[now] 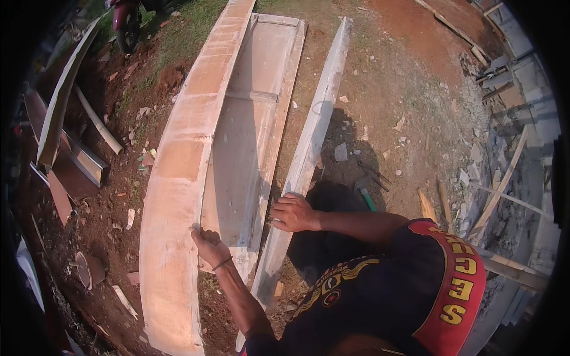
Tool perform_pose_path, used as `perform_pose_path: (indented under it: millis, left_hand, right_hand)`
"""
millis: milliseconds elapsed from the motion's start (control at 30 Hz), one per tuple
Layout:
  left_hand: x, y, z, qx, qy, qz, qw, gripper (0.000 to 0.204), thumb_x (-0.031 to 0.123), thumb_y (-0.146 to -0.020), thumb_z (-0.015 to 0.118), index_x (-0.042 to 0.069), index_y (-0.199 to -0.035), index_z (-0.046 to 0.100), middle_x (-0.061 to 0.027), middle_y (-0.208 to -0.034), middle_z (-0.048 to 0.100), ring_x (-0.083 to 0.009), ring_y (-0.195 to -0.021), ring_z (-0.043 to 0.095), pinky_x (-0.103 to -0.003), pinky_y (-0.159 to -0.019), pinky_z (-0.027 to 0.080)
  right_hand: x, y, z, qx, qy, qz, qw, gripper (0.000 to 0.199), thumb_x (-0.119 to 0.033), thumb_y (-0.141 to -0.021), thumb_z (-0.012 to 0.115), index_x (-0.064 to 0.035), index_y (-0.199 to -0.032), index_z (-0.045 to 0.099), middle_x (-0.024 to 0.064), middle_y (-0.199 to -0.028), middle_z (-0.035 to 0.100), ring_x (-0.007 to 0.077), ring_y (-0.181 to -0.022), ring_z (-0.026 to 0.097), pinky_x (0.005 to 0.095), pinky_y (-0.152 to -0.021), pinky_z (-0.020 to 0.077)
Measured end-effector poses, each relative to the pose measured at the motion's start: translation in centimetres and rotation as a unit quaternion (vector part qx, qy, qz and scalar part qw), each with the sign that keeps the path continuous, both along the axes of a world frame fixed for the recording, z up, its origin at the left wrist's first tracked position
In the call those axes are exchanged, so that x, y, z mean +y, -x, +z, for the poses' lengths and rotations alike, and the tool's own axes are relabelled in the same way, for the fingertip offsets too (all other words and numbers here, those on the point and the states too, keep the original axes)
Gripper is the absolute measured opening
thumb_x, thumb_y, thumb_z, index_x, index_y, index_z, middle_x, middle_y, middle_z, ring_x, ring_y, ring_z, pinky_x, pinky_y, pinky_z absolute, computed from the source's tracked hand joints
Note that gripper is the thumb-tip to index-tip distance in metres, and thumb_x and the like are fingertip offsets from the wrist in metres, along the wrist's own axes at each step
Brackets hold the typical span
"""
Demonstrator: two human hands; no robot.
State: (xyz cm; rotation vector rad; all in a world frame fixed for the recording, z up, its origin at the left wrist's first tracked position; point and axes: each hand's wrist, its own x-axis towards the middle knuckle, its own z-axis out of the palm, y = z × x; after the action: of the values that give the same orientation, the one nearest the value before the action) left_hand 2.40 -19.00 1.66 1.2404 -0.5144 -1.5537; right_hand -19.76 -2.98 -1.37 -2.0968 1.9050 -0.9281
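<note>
Left hand [208, 244] grips the edge of the wide board [178, 178], fingers curled over it. Right hand [293, 212] clasps the narrow plank [309, 148]; a panel [249, 130] lies between, hammer [363, 196] just beside on dirt.

2 hands [208, 243] [294, 212], 1 formwork panel [237, 148], 1 loose plank [309, 148], 1 hammer [363, 193], 1 motorbike [126, 18].

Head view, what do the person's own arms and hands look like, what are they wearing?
Both forearms are bare. The left hand has a thin dark band around its wrist; the right hand wears nothing. No gloves. A black short-sleeved shirt with red trim and yellow lettering covers the shoulders.
</note>
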Motion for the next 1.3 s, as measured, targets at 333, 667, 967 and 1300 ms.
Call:
perform_pose_path:
  millis: [333,667,967,1300]
  left_hand:
    - [12.9,8.8,10.4,-0.003,0.031,0.043,0.999,0.028,0.036,-0.093,0.063,0.008,-0.088,0.058,0.0069,-0.057,0.025,-0.0063,-0.049,0.023,-0.024,-0.047,0.020]
    - [22.5,3.2,6.1,0.035,-0.066,0.059,0.995,0.022,0.031,-0.093,0.059,0.015,-0.081,0.050,0.0072,-0.054,0.027,-0.0088,-0.045,0.024,-0.028,-0.047,0.023]
    - [30.0,2.2,4.2,0.084,0.093,-0.178,0.976,0.021,0.028,-0.098,0.057,0.007,-0.100,0.058,0.0063,-0.062,0.032,-0.0046,-0.049,0.028,-0.022,-0.046,0.023]
    - [49.2,-29.8,7.4,-0.016,-0.025,0.247,0.968,0.072,0.059,-0.096,0.039,-0.001,-0.135,0.042,-0.0167,-0.122,0.047,-0.0281,-0.112,0.046,-0.039,-0.099,0.036]
  right_hand:
    - [0.7,2.0,-0.1,0.031,0.008,0.073,0.997,0.025,-0.029,-0.077,0.073,-0.0054,-0.080,0.065,0.0081,-0.081,0.062,0.0252,-0.087,0.060,0.0363,-0.081,0.0443]
    - [-0.8,2.2,-1.1,-0.235,0.066,-0.126,0.962,0.028,-0.024,-0.094,0.059,0.0019,-0.105,0.061,0.0179,-0.099,0.064,0.0380,-0.096,0.060,0.0453,-0.083,0.0489]
    - [-7.3,2.5,-0.4,-0.855,-0.142,-0.142,0.477,0.038,-0.014,-0.090,0.063,0.0015,-0.123,0.057,0.0160,-0.119,0.062,0.0313,-0.104,0.065,0.0510,-0.089,0.0551]
    - [-7.2,2.4,-2.0,-0.849,-0.124,-0.122,0.500,0.044,-0.024,-0.094,0.058,0.0014,-0.129,0.052,0.0160,-0.124,0.061,0.0325,-0.112,0.060,0.0490,-0.098,0.0480]
